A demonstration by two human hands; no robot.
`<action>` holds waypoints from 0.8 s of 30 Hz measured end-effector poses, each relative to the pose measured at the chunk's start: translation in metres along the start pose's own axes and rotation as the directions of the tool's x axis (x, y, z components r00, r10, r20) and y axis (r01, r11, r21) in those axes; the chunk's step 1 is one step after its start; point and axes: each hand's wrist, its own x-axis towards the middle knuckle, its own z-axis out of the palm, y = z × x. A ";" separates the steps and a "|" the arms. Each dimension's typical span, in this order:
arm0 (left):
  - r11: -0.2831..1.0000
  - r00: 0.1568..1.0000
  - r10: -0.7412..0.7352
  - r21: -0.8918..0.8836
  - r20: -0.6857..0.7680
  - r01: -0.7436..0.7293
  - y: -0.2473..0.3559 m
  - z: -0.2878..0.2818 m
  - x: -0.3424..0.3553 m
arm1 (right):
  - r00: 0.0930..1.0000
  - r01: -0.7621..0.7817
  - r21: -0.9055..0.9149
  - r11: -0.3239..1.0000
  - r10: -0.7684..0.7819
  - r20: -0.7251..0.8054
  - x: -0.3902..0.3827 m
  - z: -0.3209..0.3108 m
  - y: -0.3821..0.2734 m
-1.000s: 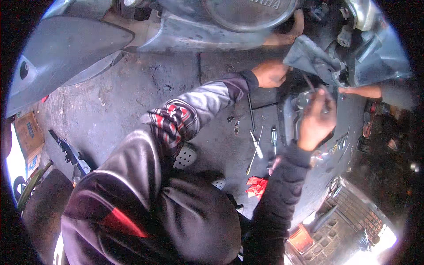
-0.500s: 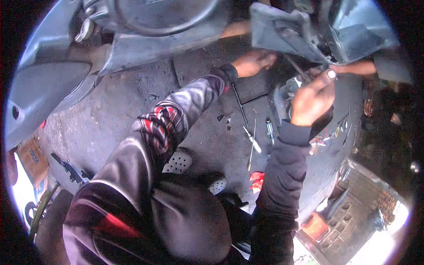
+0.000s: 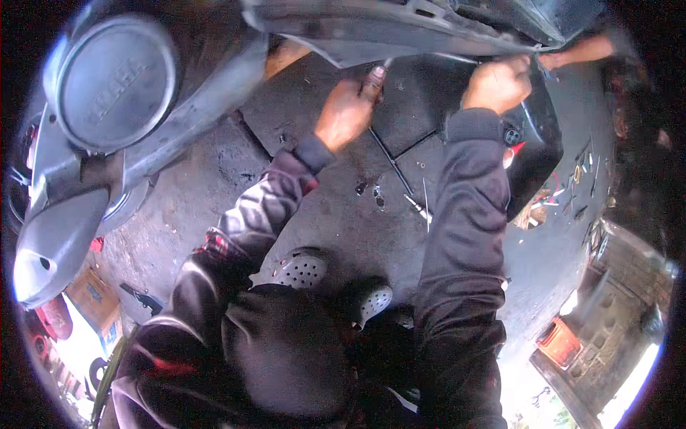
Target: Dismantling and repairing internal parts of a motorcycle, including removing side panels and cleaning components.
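Dark, stained workshop floor (image 3: 343, 222) is used as the laying-out area; no worktop in view. Nearest are the two hands, both raised to the lower edge of a dark grey body panel (image 3: 357, 34), held above the floor at the top of the view. Left hand (image 3: 349, 113): fingers curled tight, thumb laid along a slim bright shaft (image 3: 388, 63), which appears to be gripped. Right hand (image 3: 498, 84): fingers bent at the panel edge, beside a thin metal rod (image 3: 457, 58); hidden from above, so whether rod or edge is held by this grip cannot be told.

Progress, as judged: partway. Panel is exposed and being handled, small parts are laid off; fastening points are not shown, so what is left cannot be confirmed.

Below, on the floor: grey clogs (image 3: 300, 270), a black T-handle wrench (image 3: 391, 156), a screwdriver (image 3: 418, 208) partly covered by the right sleeve, small dark parts (image 3: 361, 187). Beyond the right wrist, a black moulded part (image 3: 541, 154) is seen, with small tools scattered beside it.

In the way: a co-worker's forearm (image 3: 584, 52), brought in from the right close to the right hand, and the panel itself, by which the underside is masked.

Farther out: a round grey cover (image 3: 118, 82) on motorcycle bodywork at left, a cardboard box (image 3: 93, 304), an orange crate (image 3: 559, 343).
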 end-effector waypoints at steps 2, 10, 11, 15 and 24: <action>0.997 0.997 -0.064 0.051 0.037 0.062 -0.002 -0.003 0.002 | 0.962 -0.197 0.011 0.980 0.191 0.193 -0.007 0.001 0.004; 0.980 0.981 -0.179 -0.071 0.075 0.184 0.010 -0.012 -0.002 | 0.804 -0.536 0.838 0.103 0.367 0.469 -0.004 0.062 0.110; 0.973 0.978 -0.208 -0.094 0.038 0.210 0.008 -0.017 -0.005 | 0.794 -0.542 0.835 0.095 0.383 0.472 -0.014 0.062 0.080; 0.996 0.997 -0.078 0.042 0.001 0.078 0.011 -0.009 -0.009 | 0.884 -0.466 0.232 0.854 0.461 0.076 -0.001 0.018 0.005; 0.994 0.937 0.073 0.056 0.342 -0.098 -0.057 0.015 -0.039 | 0.861 -0.451 0.039 0.892 0.423 0.284 -0.041 -0.077 0.031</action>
